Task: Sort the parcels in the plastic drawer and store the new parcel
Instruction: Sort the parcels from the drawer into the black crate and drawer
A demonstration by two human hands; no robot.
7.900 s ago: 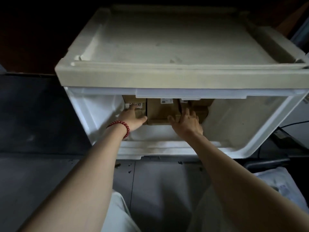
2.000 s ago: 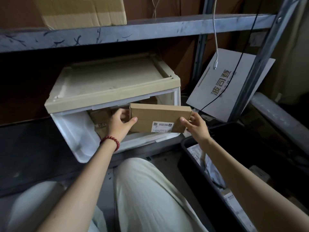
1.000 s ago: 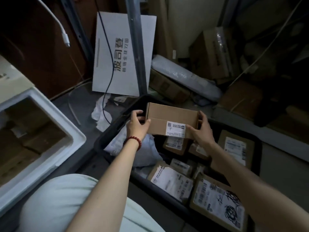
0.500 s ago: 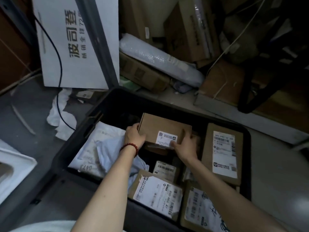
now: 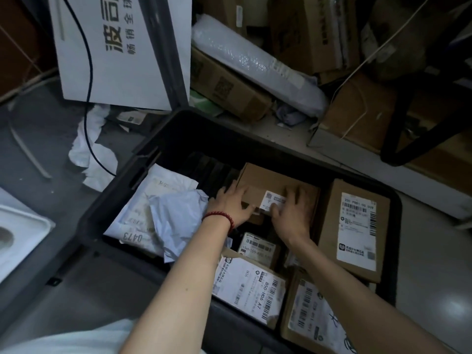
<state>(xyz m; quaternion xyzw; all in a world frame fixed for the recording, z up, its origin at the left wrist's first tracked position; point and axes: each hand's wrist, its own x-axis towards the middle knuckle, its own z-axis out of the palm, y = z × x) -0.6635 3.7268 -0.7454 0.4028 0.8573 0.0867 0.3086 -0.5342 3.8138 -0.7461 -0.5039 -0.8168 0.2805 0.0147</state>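
Observation:
A small brown cardboard parcel (image 5: pixel 270 181) with a white label lies tilted at the back of a black plastic crate (image 5: pixel 178 123), on top of other parcels. My left hand (image 5: pixel 229 204), with a red bead bracelet on its wrist, grips the parcel's left end, thumb along the front edge. My right hand (image 5: pixel 292 213) holds it from the front, fingers over the top and partly covering the label. Only a corner of the white plastic drawer (image 5: pixel 23 226) shows at the left edge.
The crate holds several labelled cardboard parcels (image 5: pixel 355 231) and grey mailer bags (image 5: pixel 163 215). Behind it stand a white printed board (image 5: pixel 122 52), a shelf post, a bubble-wrapped roll (image 5: pixel 255 65) and stacked cartons. A black cable (image 5: pixel 88 106) hangs at the left.
The parcel I carried from the drawer has gone down into the back of the black crate. Both hands stay on it, and my right hand has slid over its top.

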